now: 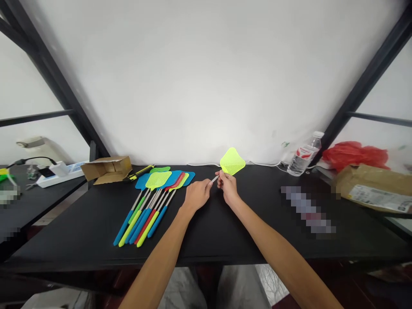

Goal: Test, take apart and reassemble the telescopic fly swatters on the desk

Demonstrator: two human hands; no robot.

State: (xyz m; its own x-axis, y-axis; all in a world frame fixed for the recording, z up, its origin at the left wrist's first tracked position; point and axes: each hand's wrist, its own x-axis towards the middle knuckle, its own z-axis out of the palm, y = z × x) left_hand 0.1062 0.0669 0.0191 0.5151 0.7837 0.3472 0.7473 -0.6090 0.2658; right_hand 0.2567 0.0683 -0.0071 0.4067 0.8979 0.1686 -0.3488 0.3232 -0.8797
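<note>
A yellow-green fly swatter is held up over the black table, its perforated head tilted toward the wall. My right hand is closed around its shaft just below the head. My left hand is closed on the lower part of the same swatter, and the thin metal shaft shows between the two hands. The handle is hidden by my left hand. To the left lies a pile of fly swatters with blue, green, yellow and red heads, their coloured handles pointing toward me.
An open cardboard box and a white power strip sit at the left. On the right are a water bottle, a red plastic bag, a brown package and a blurred item. A white cable runs along the wall.
</note>
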